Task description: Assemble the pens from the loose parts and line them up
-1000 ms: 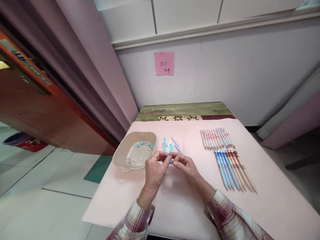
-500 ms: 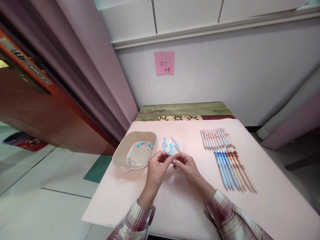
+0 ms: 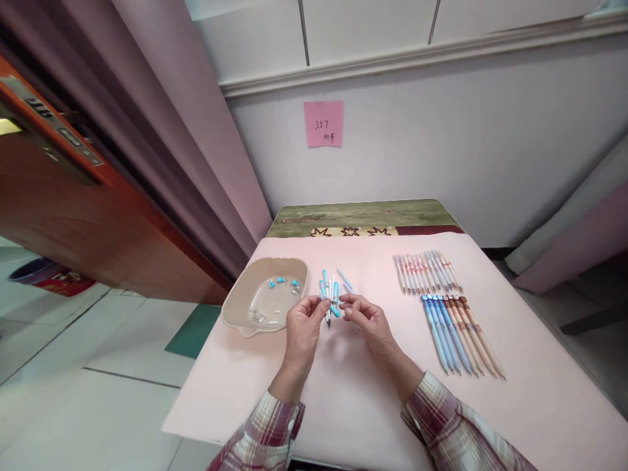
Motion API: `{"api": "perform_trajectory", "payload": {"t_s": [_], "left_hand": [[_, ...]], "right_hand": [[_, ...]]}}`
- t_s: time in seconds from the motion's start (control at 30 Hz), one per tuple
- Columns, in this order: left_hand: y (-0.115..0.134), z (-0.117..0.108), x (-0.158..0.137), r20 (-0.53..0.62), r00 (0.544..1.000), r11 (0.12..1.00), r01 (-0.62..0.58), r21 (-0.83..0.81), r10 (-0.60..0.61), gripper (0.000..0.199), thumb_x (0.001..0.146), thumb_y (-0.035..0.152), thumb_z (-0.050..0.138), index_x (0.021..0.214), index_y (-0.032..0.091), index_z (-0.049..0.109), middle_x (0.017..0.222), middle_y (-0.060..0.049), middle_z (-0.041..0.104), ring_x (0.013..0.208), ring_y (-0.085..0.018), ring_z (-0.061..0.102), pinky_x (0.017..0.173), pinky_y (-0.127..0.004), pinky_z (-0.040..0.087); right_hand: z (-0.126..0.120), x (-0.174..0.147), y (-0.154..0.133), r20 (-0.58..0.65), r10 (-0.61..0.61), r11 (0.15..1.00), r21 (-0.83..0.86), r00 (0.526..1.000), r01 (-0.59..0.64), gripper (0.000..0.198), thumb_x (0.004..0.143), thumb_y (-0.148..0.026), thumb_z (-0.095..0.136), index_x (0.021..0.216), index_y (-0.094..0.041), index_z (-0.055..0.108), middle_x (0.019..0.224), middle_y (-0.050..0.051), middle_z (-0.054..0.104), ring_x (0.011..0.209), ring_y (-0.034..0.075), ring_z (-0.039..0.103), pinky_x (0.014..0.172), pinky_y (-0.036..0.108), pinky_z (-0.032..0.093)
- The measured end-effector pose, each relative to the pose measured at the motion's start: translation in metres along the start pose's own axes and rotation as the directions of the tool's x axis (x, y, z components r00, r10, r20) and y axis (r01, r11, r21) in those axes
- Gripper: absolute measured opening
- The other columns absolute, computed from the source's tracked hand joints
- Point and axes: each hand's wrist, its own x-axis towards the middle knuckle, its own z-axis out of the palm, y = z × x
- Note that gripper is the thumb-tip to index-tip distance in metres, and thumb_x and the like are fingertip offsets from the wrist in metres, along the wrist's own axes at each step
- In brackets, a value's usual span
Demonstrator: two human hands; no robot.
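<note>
My left hand is closed in a pinch over the pile of pen parts. A short light-blue pen part sticks out from its fingertips, pointing right and toward me. Just to the right, my right hand is a small gap away, its thumb and fingers curled together; whatever they hold, if anything, is too small to name. Behind the hands lie several blue barrel pieces and white refills. A dark-tipped refill shows below the left fingertips.
At left stands a beige basin with small blue and metallic pieces inside. To the right lie a row of clear pens and, nearer me, a row of blue and brown pens. A pink cloth covers the table.
My hands were together at the fingertips and have moved apart. The light-blue pen part now shows between them, at the left fingertips.
</note>
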Motion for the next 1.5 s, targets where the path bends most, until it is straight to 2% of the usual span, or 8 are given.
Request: {"api": "perform_trajectory", "payload": {"t_s": [0.13,0.57,0.67,0.83,0.97,1.23,1.37,1.5], "left_hand": [[0.0,0.0,-0.001,0.03,0.991,0.984,-0.13,0.118,0.128,0.02,0.075,0.034,0.07,0.077,0.015,0.064,0.073,-0.001,0.067,0.07,-0.013,0.061,0.068,-0.024,0.047],[0.009,0.003,-0.009,0.081,0.927,0.816,-0.361,0.452,0.366,0.015,0.083,0.032,0.061,0.083,0.018,0.066,0.079,-0.003,0.068,0.076,-0.016,0.062,0.074,-0.028,0.049],[0.007,0.002,-0.009,0.121,0.89,0.735,-0.433,0.522,0.439,0.013,0.085,0.031,0.059,0.085,0.019,0.064,0.082,-0.004,0.067,0.078,-0.017,0.062,0.074,-0.029,0.049],[0.0,0.001,-0.011,0.27,0.771,0.479,-0.587,0.652,0.577,0.007,0.088,0.021,0.055,0.09,0.02,0.061,0.087,-0.005,0.066,0.086,-0.021,0.06,0.078,-0.034,0.046],[-0.005,0.002,-0.012,0.351,0.721,0.362,-0.633,0.684,0.598,0.011,0.089,0.017,0.052,0.095,0.02,0.06,0.089,-0.007,0.067,0.088,-0.023,0.061,0.081,-0.036,0.046],[-0.006,0.002,-0.011,0.374,0.706,0.32,-0.642,0.697,0.601,0.01,0.09,0.016,0.052,0.097,0.019,0.059,0.09,-0.007,0.066,0.087,-0.023,0.06,0.079,-0.036,0.046],[-0.007,0.002,-0.013,0.39,0.707,0.3,-0.641,0.706,0.59,0.01,0.09,0.015,0.051,0.096,0.019,0.058,0.088,-0.007,0.066,0.087,-0.023,0.06,0.078,-0.035,0.046],[-0.007,0.003,-0.014,0.446,0.666,0.214,-0.669,0.712,0.598,0.011,0.09,0.013,0.049,0.095,0.018,0.058,0.086,-0.008,0.064,0.085,-0.023,0.058,0.076,-0.035,0.045]], "right_hand": [[-0.001,0.0,0.002,0.11,-0.027,1.0,-0.013,0.994,0.028,0.028,0.079,-0.044,0.07,0.066,-0.02,0.064,0.128,0.008,0.058,0.117,0.027,0.054,0.103,0.043,0.037],[0.002,-0.002,0.001,0.135,-0.017,1.0,0.004,0.991,0.016,0.023,0.079,-0.044,0.07,0.077,-0.021,0.067,0.124,0.008,0.06,0.118,0.026,0.053,0.103,0.042,0.036],[0.002,-0.002,-0.001,0.1,-0.024,0.999,0.026,0.995,0.022,0.026,0.078,-0.046,0.071,0.073,-0.021,0.064,0.121,0.008,0.061,0.113,0.027,0.056,0.1,0.042,0.039],[0.0,-0.002,-0.005,0.042,-0.11,0.994,0.009,0.993,0.109,0.03,0.077,-0.042,0.072,0.063,-0.02,0.057,0.127,0.008,0.059,0.119,0.028,0.052,0.102,0.044,0.037],[-0.001,-0.002,-0.005,0.073,-0.129,0.992,0.003,0.989,0.13,0.025,0.079,-0.042,0.07,0.067,-0.021,0.063,0.133,0.007,0.055,0.124,0.028,0.048,0.106,0.045,0.034],[0.0,-0.003,-0.006,0.082,-0.12,0.993,0.025,0.989,0.118,0.015,0.081,-0.037,0.068,0.081,-0.023,0.065,0.125,0.007,0.058,0.122,0.026,0.049,0.105,0.041,0.036],[0.001,-0.001,-0.005,0.0,-0.103,0.993,0.052,0.995,0.102,0.022,0.078,-0.038,0.072,0.074,-0.022,0.058,0.112,0.007,0.062,0.109,0.024,0.055,0.097,0.039,0.042],[0.001,0.002,-0.002,-0.031,-0.042,0.996,0.072,0.999,0.044,0.025,0.072,-0.038,0.077,0.073,-0.021,0.058,0.105,0.006,0.063,0.102,0.022,0.057,0.094,0.037,0.045]]}}
